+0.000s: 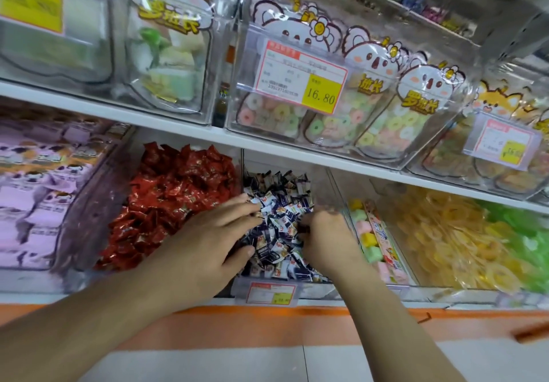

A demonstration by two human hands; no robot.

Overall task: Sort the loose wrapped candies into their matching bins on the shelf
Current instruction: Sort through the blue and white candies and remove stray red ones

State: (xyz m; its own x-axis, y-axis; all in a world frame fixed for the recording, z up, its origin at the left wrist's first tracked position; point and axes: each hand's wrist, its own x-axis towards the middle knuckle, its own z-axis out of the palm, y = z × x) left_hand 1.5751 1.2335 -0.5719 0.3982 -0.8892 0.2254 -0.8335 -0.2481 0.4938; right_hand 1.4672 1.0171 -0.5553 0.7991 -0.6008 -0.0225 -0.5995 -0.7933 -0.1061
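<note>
Our left hand (205, 239) lies flat with straight fingers spread over the left side of the heap of small dark-blue-and-white crinkly wrapped candies (277, 227), pressing on them and gripping nothing. Our right hand (323, 233) is curled, fingertips dug into the same heap; whether it has a candy pinched we cannot tell, since the fingers are buried in wrappers.

We judge this to be the searching step: combing the clear plastic middle bin (315, 288) for pieces that don't belong. Next calls for a fine pinch on a single stray wrapper, then a short carry to its matching bin.

Just beside on the left sits the pile of glossy red foil-wrapped candies (175, 197), creased and shiny. To the right lie soft pastel marshmallow-like cubes in a clear packet (371, 233), then translucent yellow ring-shaped gummies (445, 233). The wrappers look slippery and light, apt to slide.
</note>
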